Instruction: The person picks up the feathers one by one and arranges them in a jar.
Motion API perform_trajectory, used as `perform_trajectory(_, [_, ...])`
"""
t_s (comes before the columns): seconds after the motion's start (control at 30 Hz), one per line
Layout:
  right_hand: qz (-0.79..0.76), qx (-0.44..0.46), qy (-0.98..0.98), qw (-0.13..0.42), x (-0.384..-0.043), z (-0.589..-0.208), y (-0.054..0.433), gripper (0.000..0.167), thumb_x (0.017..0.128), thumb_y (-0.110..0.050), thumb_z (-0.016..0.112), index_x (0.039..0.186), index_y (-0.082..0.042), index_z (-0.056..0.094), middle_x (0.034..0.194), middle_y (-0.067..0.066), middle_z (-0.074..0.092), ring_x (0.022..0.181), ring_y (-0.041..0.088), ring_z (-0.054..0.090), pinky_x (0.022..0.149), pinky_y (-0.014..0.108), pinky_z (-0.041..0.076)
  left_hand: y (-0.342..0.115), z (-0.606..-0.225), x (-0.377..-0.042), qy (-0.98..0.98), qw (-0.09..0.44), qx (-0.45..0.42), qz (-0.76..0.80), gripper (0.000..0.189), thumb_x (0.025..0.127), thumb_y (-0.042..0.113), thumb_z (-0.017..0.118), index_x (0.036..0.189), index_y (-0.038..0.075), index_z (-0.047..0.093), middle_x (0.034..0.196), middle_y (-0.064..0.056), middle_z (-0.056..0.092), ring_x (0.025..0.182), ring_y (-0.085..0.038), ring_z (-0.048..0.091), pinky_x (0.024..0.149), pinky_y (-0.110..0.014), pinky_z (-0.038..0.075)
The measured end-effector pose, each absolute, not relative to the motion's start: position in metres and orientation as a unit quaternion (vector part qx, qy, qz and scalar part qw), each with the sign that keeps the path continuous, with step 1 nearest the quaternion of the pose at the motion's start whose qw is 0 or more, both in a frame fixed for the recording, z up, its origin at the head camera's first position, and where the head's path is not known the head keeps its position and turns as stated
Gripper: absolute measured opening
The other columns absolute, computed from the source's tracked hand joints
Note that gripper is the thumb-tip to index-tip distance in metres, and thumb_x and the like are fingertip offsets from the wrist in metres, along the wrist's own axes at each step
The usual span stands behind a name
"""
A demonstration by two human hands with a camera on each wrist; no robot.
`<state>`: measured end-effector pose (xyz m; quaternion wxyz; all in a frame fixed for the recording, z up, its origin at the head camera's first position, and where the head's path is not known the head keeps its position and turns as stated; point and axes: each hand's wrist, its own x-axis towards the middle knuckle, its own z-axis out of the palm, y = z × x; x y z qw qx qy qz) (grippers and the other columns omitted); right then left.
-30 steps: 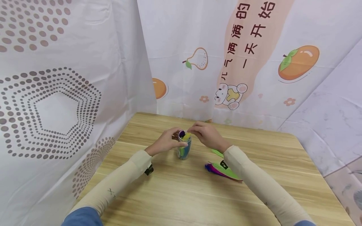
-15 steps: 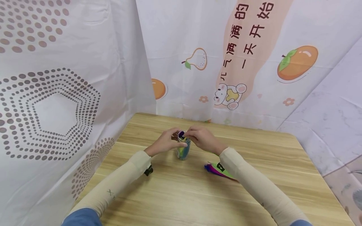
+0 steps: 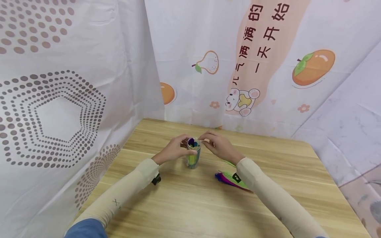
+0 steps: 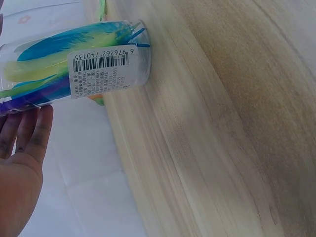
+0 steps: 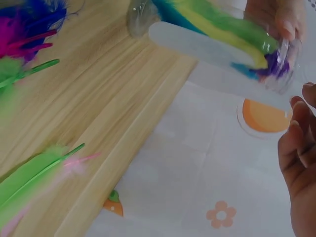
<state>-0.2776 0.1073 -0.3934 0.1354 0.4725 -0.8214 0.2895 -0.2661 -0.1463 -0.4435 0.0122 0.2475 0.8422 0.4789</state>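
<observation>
A clear plastic jar (image 3: pixel 192 158) of blue, yellow, green and purple feathers stands upright on the table. My left hand (image 3: pixel 175 148) grips it near the top, thumb on the near side. In the left wrist view, the fingers of the left hand (image 4: pixel 27 138) lie along the jar (image 4: pixel 108 69), which carries a white barcode label (image 4: pixel 101 71). My right hand (image 3: pixel 218 143) is at the right side of the jar's mouth, fingers loosely bent. In the right wrist view, nothing shows between the fingertips of the right hand (image 5: pixel 303 133), near purple feather tips (image 5: pixel 274 66).
Green, magenta and blue loose feathers (image 3: pixel 227 180) lie on the wooden table (image 3: pixel 178 205), partly under the right forearm. A green feather (image 5: pixel 37 173) and some pink fluff lie apart from them in the right wrist view. Printed curtains (image 3: pixel 190 86) hang behind the table and at its sides.
My right hand pushed a yellow feather down into the jar, then drew back up and right from its mouth. Blue now shows at the opening. The left hand keeps its grip.
</observation>
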Motion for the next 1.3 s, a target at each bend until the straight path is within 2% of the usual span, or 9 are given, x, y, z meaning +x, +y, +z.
perform_trajectory(0.1, [0.298, 0.457, -0.827, 0.138, -0.28, -0.395, 0.116, 0.019, 0.098, -0.006, 0.07, 0.117, -0.008, 0.073, 0.112, 0.002, 0.071, 0.066, 0.006, 0.055, 0.058, 0.025, 0.05, -0.146, -0.444, -0.266, 0.84, 0.011, 0.247, 0.483, 0.054, 0.086, 0.046, 0.084, 0.127, 0.017, 0.064, 0.112, 0.006, 0.067, 0.099, -0.015, 0.063, 0.096, -0.037, 0.053])
perform_trajectory(0.37, [0.298, 0.436, -0.838, 0.136, -0.283, -0.403, 0.14, 0.016, 0.097, -0.006, 0.071, 0.112, -0.012, 0.074, 0.106, 0.001, 0.072, 0.065, 0.006, 0.054, 0.057, 0.025, 0.048, -0.146, -0.444, -0.267, 0.844, 0.014, 0.237, 0.481, 0.056, 0.084, 0.048, 0.084, 0.127, 0.016, 0.064, 0.112, 0.005, 0.067, 0.1, -0.016, 0.063, 0.095, -0.037, 0.053])
perform_trajectory(0.7, [0.288, 0.41, -0.854, 0.137, -0.282, -0.418, 0.168, 0.012, 0.096, -0.009, 0.074, 0.107, -0.014, 0.076, 0.097, -0.005, 0.069, 0.062, 0.003, 0.051, 0.055, 0.025, 0.047, -0.146, -0.445, -0.265, 0.848, 0.019, 0.226, 0.479, 0.055, 0.083, 0.049, 0.085, 0.126, 0.021, 0.065, 0.111, 0.006, 0.066, 0.103, -0.016, 0.063, 0.095, -0.037, 0.053])
perform_trajectory(1.07, [0.286, 0.379, -0.872, 0.117, -0.278, -0.431, 0.199, 0.014, 0.096, -0.007, 0.074, 0.108, -0.014, 0.076, 0.101, -0.004, 0.07, 0.063, 0.005, 0.05, 0.056, 0.025, 0.047, -0.145, -0.442, -0.263, 0.849, 0.021, 0.222, 0.478, 0.054, 0.084, 0.048, 0.085, 0.126, 0.021, 0.064, 0.111, 0.006, 0.066, 0.104, -0.016, 0.062, 0.096, -0.038, 0.052])
perform_trajectory(1.3, [0.272, 0.363, -0.885, 0.109, -0.276, -0.44, 0.216, 0.011, 0.096, -0.009, 0.075, 0.107, -0.009, 0.076, 0.098, -0.004, 0.068, 0.065, 0.005, 0.05, 0.057, 0.025, 0.047, -0.145, -0.442, -0.263, 0.849, 0.021, 0.217, 0.481, 0.055, 0.083, 0.048, 0.086, 0.126, 0.02, 0.065, 0.111, 0.005, 0.066, 0.104, -0.016, 0.062, 0.095, -0.039, 0.053])
